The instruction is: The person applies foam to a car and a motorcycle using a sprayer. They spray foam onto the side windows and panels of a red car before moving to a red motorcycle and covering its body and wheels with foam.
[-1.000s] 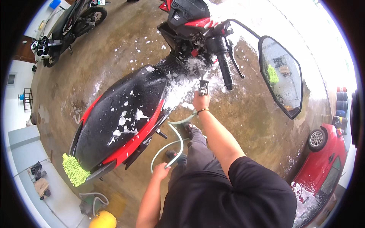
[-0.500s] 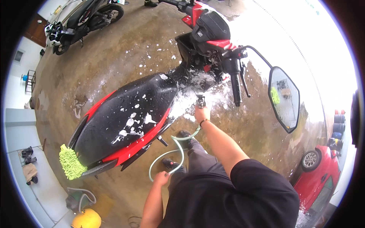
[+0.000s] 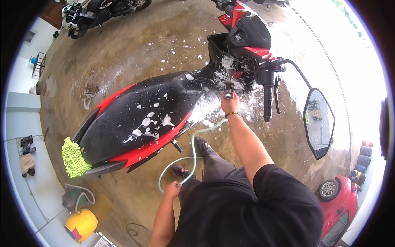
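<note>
My right hand (image 3: 230, 103) is closed on a spray gun (image 3: 228, 87), its tip aimed at the footwell between the seat and front of a red and black scooter (image 3: 160, 109). Water and white foam splash around the tip. From the gun a pale green hose (image 3: 194, 142) loops down to my left hand (image 3: 173, 189), whose fingers are wrapped round it near my leg. Patches of foam lie on the black seat. A lime-green microfiber wash mitt (image 3: 75, 158) rests on the scooter's tail, away from both hands.
The scooter's mirror (image 3: 319, 123) and handlebar grip (image 3: 268, 103) jut out to the right of my arm. A red car (image 3: 339, 210) stands at lower right, another motorbike (image 3: 96, 16) at far left. A yellow container (image 3: 81, 224) sits at lower left. The concrete floor (image 3: 123, 53) is wet.
My right hand has pushed the spray gun forward, toward the footwell, and the spray now reaches deeper there. My left hand keeps its hold on the hose. The whole view has shifted.
</note>
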The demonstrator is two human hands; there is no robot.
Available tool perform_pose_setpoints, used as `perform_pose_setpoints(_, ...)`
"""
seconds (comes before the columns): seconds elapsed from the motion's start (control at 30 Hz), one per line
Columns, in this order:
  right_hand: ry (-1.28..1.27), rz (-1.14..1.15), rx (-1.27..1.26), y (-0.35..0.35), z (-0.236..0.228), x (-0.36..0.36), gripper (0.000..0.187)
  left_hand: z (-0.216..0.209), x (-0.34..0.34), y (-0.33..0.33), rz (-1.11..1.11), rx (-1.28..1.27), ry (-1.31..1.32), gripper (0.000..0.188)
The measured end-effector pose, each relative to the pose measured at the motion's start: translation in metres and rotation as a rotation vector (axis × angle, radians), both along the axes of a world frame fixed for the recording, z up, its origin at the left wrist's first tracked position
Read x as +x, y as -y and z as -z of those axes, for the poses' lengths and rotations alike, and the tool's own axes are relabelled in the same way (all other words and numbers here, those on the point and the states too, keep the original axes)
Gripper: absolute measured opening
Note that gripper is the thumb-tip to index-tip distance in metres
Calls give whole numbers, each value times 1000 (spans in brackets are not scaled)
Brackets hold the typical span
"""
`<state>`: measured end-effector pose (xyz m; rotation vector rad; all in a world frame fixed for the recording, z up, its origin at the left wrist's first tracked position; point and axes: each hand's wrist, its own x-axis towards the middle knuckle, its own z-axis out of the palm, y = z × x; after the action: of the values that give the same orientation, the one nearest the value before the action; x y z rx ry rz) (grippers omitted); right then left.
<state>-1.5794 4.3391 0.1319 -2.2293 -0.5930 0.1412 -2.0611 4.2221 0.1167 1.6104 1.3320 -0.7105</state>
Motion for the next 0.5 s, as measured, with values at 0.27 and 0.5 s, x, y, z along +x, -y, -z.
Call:
perform_pose_setpoints(0.27,-47,60,-124,3,0,-7,29,8,10,1,54,0,77,32)
perform_pose_setpoints(0.5,-167,79,-172,-6,-26,-7,30,5,2,9,17,-25,31,29)
